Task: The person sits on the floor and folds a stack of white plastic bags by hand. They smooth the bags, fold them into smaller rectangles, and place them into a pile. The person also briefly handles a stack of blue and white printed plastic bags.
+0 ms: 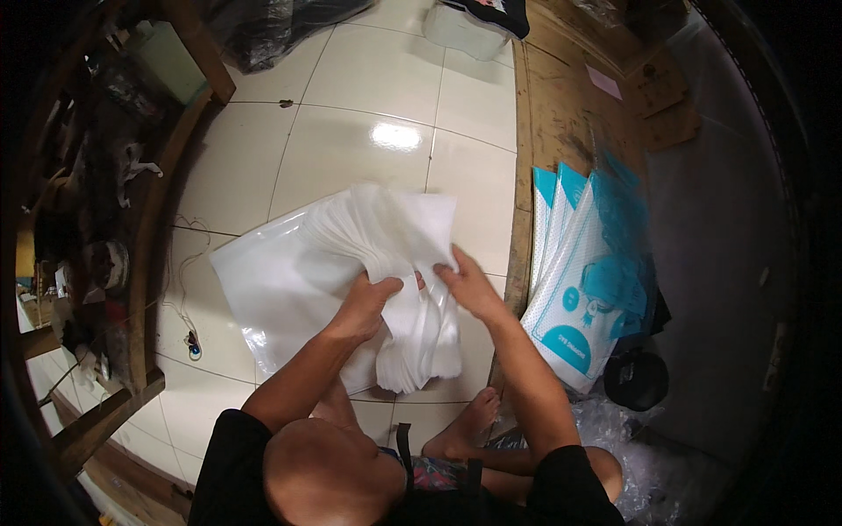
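A thick stack of thin, soft white foam-like sheets (408,346) is bent in front of me, its layers fanned toward the top and bottom. My left hand (364,305) is closed round the left side of the stack near its middle, thumb on top. On the other side, my right hand (469,282) pinches a white sheet at the stack's right edge, fingers partly hidden by it. Under the stack, a large glossy white plastic bag or sheet (263,263) lies flat on the floor, its lower left corner slightly creased.
Several white and teal printed packages (570,342) lie overlapped at the right, by a wooden board (561,96). A round black object (636,380) and crumpled clear plastic (627,447) sit near my right knee. A wooden shelf frame (149,245) borders the left. Black plastic (272,31) lies beyond.
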A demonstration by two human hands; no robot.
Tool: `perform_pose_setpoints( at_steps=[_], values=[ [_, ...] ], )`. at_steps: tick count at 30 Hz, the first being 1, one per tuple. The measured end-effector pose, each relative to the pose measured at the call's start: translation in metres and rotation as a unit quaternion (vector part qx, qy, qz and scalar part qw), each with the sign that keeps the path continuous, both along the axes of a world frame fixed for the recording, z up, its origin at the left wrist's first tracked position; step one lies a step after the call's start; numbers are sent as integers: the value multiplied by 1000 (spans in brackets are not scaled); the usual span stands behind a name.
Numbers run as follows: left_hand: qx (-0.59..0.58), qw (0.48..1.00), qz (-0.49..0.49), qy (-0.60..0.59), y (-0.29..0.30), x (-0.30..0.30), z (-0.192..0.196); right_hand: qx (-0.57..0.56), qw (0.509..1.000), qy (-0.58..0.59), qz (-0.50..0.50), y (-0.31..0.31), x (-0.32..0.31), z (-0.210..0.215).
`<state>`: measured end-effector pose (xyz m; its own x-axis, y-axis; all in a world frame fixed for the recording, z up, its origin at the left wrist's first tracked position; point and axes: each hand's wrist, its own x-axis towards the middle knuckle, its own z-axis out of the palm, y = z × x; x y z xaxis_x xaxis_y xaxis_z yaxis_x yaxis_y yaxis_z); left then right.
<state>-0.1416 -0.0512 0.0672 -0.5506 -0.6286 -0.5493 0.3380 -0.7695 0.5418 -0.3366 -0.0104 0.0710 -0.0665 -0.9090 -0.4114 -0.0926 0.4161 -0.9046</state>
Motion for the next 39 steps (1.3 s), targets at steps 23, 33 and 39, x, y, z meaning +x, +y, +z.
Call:
perform_pose_setpoints(
  at_steps=[23, 33, 39],
  values=[
    [9, 998, 22, -50, 5, -4, 1, 83, 996, 21, -4, -5, 14, 28],
    [12, 1000, -21, -9, -3, 6, 8, 72, 994, -39, -76, -2, -22, 4],
    [19, 996, 30, -88, 4, -3, 4, 87, 994, -32, 56, -8, 14, 27]
  ],
)
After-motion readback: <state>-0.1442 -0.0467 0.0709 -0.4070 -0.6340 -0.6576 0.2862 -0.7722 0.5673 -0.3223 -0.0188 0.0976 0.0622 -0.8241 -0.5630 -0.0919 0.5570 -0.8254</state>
